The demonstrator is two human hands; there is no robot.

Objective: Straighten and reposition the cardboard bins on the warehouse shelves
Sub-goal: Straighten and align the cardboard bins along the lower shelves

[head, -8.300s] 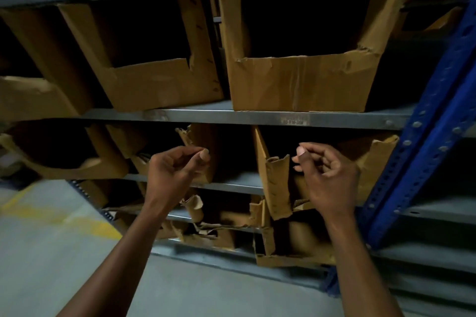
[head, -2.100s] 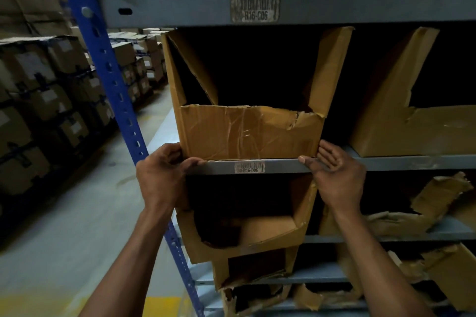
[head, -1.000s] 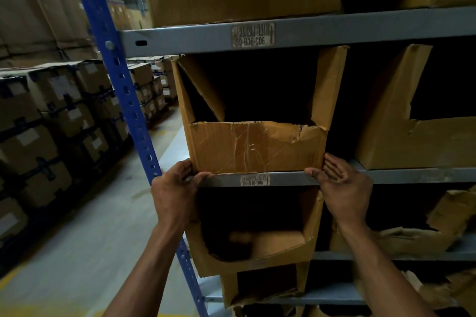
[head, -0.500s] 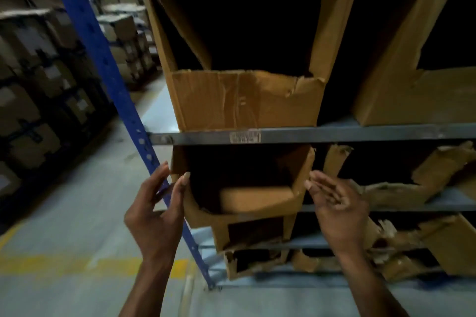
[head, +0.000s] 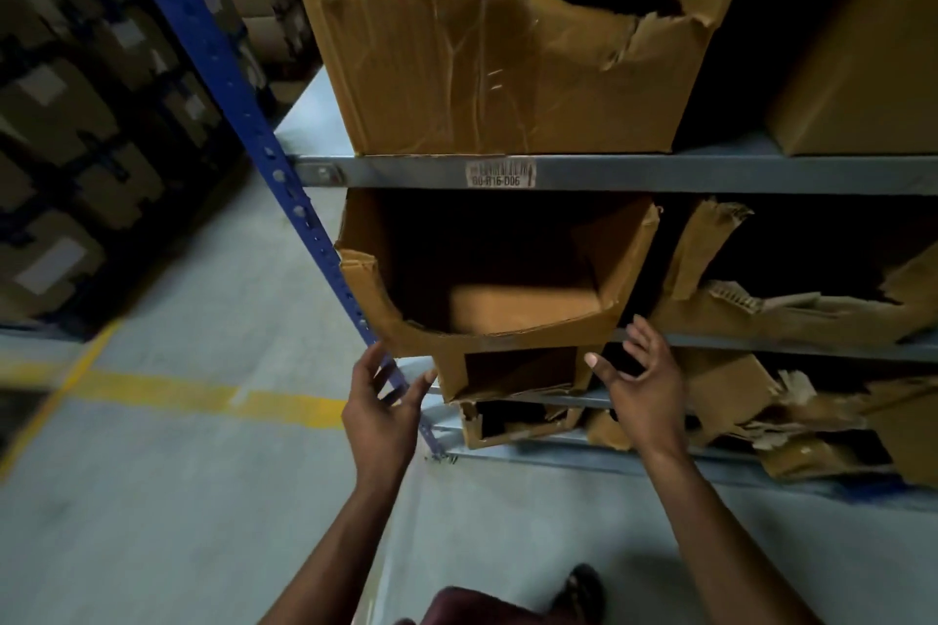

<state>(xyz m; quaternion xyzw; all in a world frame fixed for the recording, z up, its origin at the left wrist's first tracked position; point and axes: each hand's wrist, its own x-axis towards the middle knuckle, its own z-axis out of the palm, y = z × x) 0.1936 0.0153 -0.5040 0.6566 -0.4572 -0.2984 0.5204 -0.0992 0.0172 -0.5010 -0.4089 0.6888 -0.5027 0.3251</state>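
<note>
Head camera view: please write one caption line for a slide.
Both open hands, left hand and right hand, reach toward a torn cardboard bin.

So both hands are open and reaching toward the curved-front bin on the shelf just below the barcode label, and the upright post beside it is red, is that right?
Not quite: the upright post is blue, as the head view shows. The left hand and right hand are indeed open, either side of the curved-front bin below the barcode label.

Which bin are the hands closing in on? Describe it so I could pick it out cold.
Find the blue upright at the rack's left end, then the grey shelf beam with the barcode label. Directly under that label sits the bin, between the open left hand and right hand. Unlike its neighbours, its front is cut in a low curved scoop.
</note>
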